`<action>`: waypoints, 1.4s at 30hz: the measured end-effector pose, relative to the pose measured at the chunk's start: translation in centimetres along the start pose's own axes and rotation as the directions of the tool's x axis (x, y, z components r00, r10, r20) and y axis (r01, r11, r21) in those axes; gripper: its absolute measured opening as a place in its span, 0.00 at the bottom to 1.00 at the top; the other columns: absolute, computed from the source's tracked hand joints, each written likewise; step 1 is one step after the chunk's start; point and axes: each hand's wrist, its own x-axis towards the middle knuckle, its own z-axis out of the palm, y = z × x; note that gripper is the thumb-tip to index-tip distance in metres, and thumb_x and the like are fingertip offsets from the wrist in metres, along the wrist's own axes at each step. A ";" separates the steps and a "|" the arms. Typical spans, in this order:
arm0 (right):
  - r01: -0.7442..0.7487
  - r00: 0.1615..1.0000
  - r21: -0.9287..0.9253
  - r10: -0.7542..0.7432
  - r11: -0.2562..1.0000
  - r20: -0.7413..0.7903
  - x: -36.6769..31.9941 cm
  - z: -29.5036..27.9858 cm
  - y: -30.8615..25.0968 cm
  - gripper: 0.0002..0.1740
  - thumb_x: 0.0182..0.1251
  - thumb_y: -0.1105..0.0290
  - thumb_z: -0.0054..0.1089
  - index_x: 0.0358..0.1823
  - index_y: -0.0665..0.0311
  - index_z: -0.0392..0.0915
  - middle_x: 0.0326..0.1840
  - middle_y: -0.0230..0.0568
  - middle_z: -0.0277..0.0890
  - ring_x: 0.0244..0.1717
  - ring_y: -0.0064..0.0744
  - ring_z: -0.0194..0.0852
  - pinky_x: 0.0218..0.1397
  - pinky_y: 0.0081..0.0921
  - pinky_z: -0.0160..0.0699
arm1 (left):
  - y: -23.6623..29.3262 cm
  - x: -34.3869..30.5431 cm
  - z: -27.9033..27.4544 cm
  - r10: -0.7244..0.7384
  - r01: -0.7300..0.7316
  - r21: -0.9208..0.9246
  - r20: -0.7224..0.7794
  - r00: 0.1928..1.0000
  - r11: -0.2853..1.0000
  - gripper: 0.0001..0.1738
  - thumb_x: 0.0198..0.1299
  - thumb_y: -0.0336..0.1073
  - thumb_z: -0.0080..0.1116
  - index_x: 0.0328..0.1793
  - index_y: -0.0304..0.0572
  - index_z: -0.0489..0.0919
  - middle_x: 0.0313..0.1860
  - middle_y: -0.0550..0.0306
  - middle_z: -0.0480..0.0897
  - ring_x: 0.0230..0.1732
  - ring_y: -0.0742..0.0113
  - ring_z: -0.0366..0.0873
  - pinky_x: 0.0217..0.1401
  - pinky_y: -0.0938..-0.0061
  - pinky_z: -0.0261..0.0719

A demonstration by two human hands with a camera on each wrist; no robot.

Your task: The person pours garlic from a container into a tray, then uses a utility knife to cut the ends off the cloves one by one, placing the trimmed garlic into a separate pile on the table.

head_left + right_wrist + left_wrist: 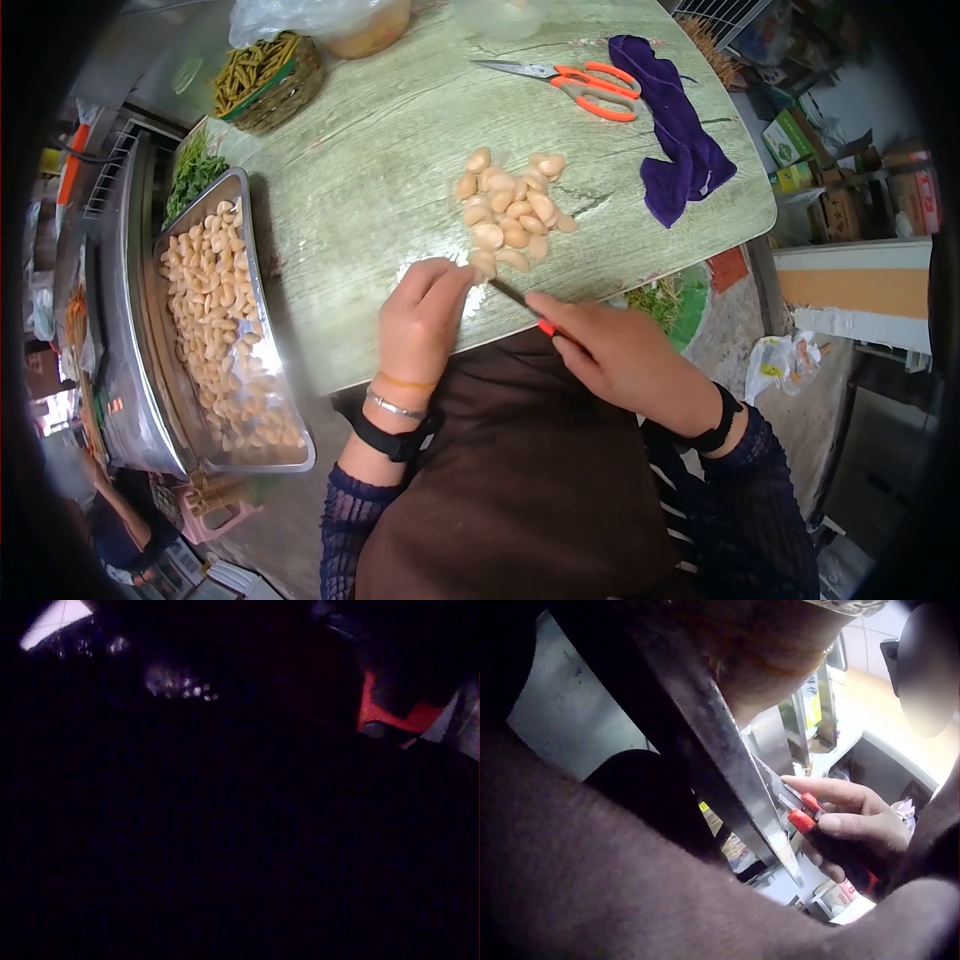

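Near the table's front edge in the head view, the left hand [420, 320] pinches a pale, flat clove-like piece [483, 265] at its fingertips. The right hand [630, 360] grips a knife [512, 293] with a red and black handle, its blade pointing at that piece. Just beyond both hands lies a loose pile of similar pale pieces [517, 208]. White bits [472, 302] lie around the left fingertips. The left wrist view shows the right hand [855, 825] curled round the red and black handle [802, 819]. The right wrist view is mostly dark.
A metal tray [300, 440] of pale pieces stands at the left, beside green herbs [195, 172]. Orange-handled scissors [570, 83] and a purple cloth [680, 130] lie at the back right of the table [370, 140]. A basket [275, 100] of green pods stands at the back left.
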 end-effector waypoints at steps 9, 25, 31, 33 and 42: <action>0.040 0.993 0.051 -0.034 0.998 -0.115 0.3 -0.6 0.1 0.30 0.73 0.73 0.60 0.76 0.54 0.71 0.48 0.45 0.85 0.45 0.52 0.85 0.46 0.43 0.83 | -1.5 -1.0 -3.1 -0.586 0.705 -0.612 0.440 0.680 0.359 0.14 0.68 0.27 0.69 0.57 0.33 0.82 0.45 0.56 0.88 0.43 0.68 0.88 0.42 0.75 0.87; 0.017 0.999 0.113 -0.022 0.993 0.040 2.3 0.1 -0.7 0.29 0.73 0.72 0.61 0.75 0.58 0.73 0.54 0.49 0.86 0.51 0.53 0.85 0.54 0.41 0.82 | 0.7 -1.6 -3.1 -0.100 0.097 0.038 0.064 0.993 0.995 0.10 0.61 0.21 0.69 0.47 0.40 0.88 0.49 0.53 0.87 0.40 0.61 0.88 0.42 0.71 0.87; 0.115 0.993 0.108 -0.114 0.987 -0.012 2.9 1.0 -0.3 0.26 0.74 0.71 0.58 0.73 0.55 0.73 0.41 0.47 0.83 0.40 0.54 0.83 0.41 0.46 0.80 | 0.2 -2.2 -2.9 -0.010 0.009 0.065 0.011 1.000 0.998 0.11 0.56 0.20 0.71 0.44 0.39 0.88 0.43 0.53 0.87 0.42 0.55 0.88 0.44 0.68 0.87; 0.134 0.991 0.129 -0.135 0.983 -0.004 3.3 0.9 -0.6 0.27 0.73 0.71 0.59 0.73 0.54 0.74 0.40 0.46 0.82 0.39 0.53 0.83 0.40 0.46 0.80 | -0.3 -2.8 -2.8 0.022 -0.022 0.094 0.001 1.000 0.995 0.13 0.54 0.21 0.70 0.46 0.41 0.88 0.45 0.54 0.88 0.43 0.55 0.88 0.43 0.67 0.87; 0.151 0.986 -0.046 -0.148 0.987 0.076 3.9 0.4 -0.4 0.28 0.71 0.68 0.61 0.73 0.45 0.77 0.33 0.39 0.77 0.33 0.47 0.81 0.36 0.44 0.78 | 0.1 -2.7 -2.8 0.030 -0.028 0.089 -0.013 0.999 0.996 0.11 0.53 0.19 0.72 0.43 0.38 0.87 0.44 0.53 0.88 0.43 0.56 0.88 0.44 0.68 0.87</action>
